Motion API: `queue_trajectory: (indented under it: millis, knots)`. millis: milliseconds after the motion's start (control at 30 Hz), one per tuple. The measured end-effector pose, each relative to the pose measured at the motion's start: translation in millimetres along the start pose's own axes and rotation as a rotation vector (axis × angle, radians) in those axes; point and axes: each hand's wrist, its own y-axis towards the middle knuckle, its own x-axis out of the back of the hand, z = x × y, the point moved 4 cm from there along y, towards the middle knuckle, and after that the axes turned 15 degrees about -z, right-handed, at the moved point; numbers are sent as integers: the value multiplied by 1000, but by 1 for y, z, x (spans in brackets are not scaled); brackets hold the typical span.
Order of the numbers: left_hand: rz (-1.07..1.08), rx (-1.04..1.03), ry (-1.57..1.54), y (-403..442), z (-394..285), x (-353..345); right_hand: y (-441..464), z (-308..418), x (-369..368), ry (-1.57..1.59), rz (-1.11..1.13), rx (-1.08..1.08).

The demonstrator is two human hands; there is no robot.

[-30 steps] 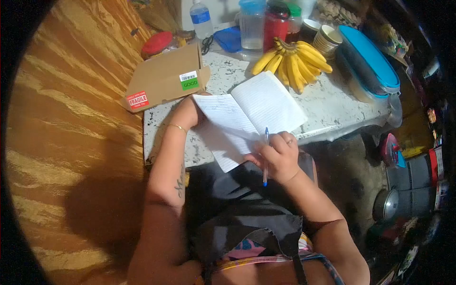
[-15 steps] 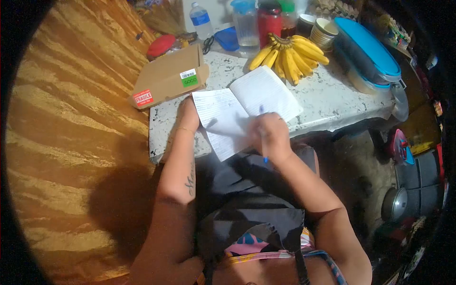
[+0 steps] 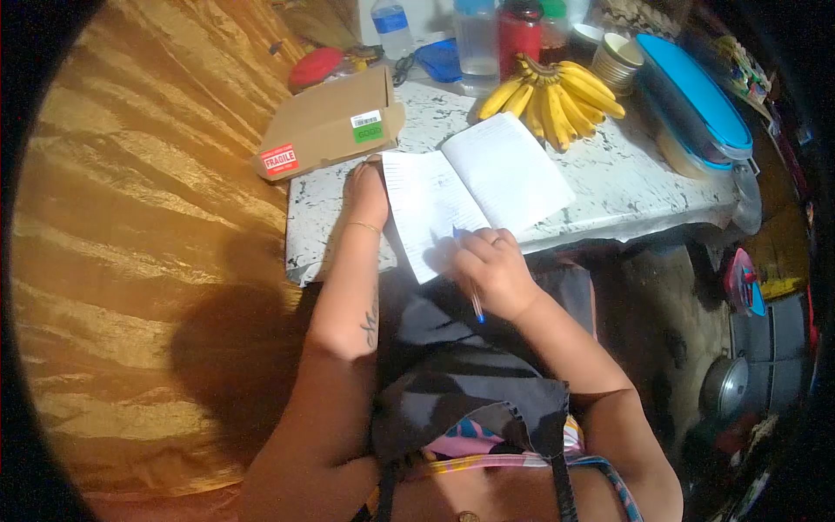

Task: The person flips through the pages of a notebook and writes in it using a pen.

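Observation:
An open notebook (image 3: 513,170) with lined pages lies at the table's front edge, handwriting showing on its left page. My right hand (image 3: 491,270) is closed around a blue pen (image 3: 477,306) over the lower part of that page. The pen's capped end points down toward my lap. Beside the notebook's left edge rests my left hand (image 3: 367,193), its fingers partly hidden by the page and box, so their pose is unclear. A cardboard box (image 3: 330,122) with a FRAGILE label sits just behind my left hand.
Behind the notebook on the table (image 3: 609,204) are bananas (image 3: 557,100), a water pitcher (image 3: 477,48), a red jar (image 3: 519,39), stacked cups (image 3: 617,63) and a blue-lidded container (image 3: 691,96). A water bottle (image 3: 392,30) stands at the back. A gold curtain (image 3: 148,217) hangs at left.
The left page, lifted and curled earlier, now lies flatter. My right hand has shifted down the left page with the pen tilted. The whole view has moved slightly.

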Motion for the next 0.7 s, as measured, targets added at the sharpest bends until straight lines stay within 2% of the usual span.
queue_trajectory:
  millis: [167, 233, 400, 500, 600, 633, 667, 700]
  knots:
    - [48, 225, -183, -1, 1, 3, 0, -7, -6, 76, -7, -39]
    - [42, 224, -190, -2, -1, 5, 0, -9, -9, 80, -3, -66]
    - [65, 25, -72, -2, -22, 18, 7, -12, -12, 149, -43, -222]
    - [50, 100, -125, 2, 9, -1, 13, -12, -6, 192, -32, -300]
    - [28, 54, -55, 0, 1, 3, -2, -30, -1, 382, -242, -622]
    - [16, -18, -70, 0, -5, 7, -3, -36, 13, 213, -262, -801]
    - [5, -91, -85, 0, -10, 10, -14, -47, 15, 351, -481, -953]
    - [-5, -165, -101, -2, -13, 12, -22, -58, 24, 376, -587, -1135]
